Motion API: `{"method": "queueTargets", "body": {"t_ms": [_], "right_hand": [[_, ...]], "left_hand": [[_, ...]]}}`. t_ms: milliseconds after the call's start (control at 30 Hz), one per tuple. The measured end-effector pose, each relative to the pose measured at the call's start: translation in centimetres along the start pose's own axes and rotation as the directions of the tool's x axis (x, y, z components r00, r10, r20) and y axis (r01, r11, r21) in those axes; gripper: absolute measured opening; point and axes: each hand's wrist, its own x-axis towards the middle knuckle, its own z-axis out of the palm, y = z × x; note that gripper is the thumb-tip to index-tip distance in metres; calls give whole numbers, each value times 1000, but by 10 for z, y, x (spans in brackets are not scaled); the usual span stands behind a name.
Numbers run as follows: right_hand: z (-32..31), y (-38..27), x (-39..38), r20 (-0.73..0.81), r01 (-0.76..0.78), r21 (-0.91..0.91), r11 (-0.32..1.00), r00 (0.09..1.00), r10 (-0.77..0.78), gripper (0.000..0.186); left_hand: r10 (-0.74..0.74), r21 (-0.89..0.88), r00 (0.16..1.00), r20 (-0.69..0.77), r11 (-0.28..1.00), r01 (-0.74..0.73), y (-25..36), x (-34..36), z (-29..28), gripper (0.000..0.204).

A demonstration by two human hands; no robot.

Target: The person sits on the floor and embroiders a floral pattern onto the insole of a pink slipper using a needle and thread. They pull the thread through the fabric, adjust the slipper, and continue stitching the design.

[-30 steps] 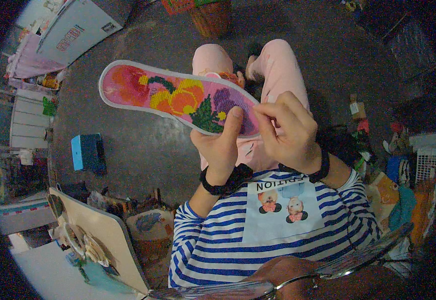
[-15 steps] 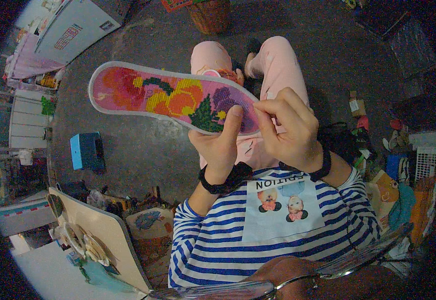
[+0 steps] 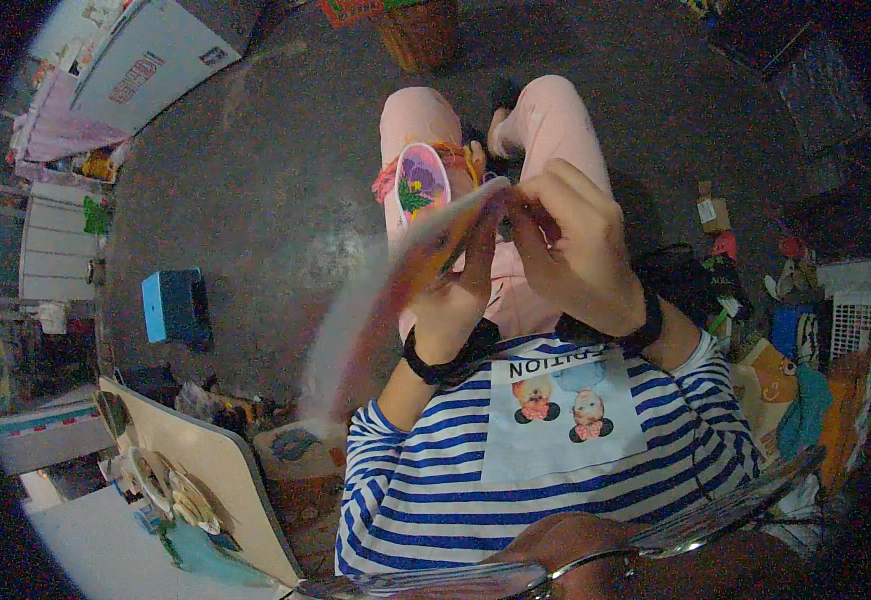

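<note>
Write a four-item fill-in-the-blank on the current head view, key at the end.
1. The left hand holds a tilted insole that looks ____ rather than sharp.
2. A second insole lies on the person's ____ leg.
3. The wristband below the right hand is ____ in colour.
4. The box-shaped object on the floor is ____ in colour.

Missing words: blurred; left; black; blue.
</note>
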Motion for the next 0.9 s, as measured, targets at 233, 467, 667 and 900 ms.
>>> {"method": "queueTargets", "body": {"t_ms": [233,467,667,900], "right_hand": [[-19,-20,2,94,-214,330,919,977,194,21],[-28,-24,-3,438,-535,614,580,842,314,13],[-40,-27,-9,709,-759,651,27,621,334,17],[-31,-27,-9,634,-643,763,-65,726,266,17]], "left_hand": [[-128,-83,992,-14,988,127,41,6,-12,33],[-257,-185,964,70,946,266,73,-2,-17,34],[-296,-204,949,105,928,312,83,-2,-20,43],[-369,-229,921,128,892,389,91,-1,-16,53]]}}
